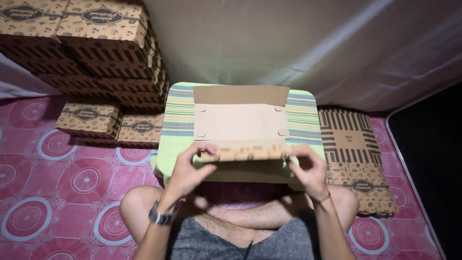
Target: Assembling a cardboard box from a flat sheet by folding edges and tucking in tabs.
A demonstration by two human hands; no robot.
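Note:
A flat brown cardboard box blank (240, 120) lies on a small striped green table (179, 115) in front of me. Its near flap, printed on the outside, is folded up towards me. My left hand (190, 168), with a watch on the wrist, pinches the left end of that flap. My right hand (308, 168) grips the right end of the same flap. The far flap stands up a little at the back of the table.
Folded printed boxes are stacked high at the back left (96, 43), with two lower stacks (89, 120) beside the table. A pile of flat printed blanks (353, 154) lies at the right. The pink patterned floor mat (57, 183) spreads around my crossed legs.

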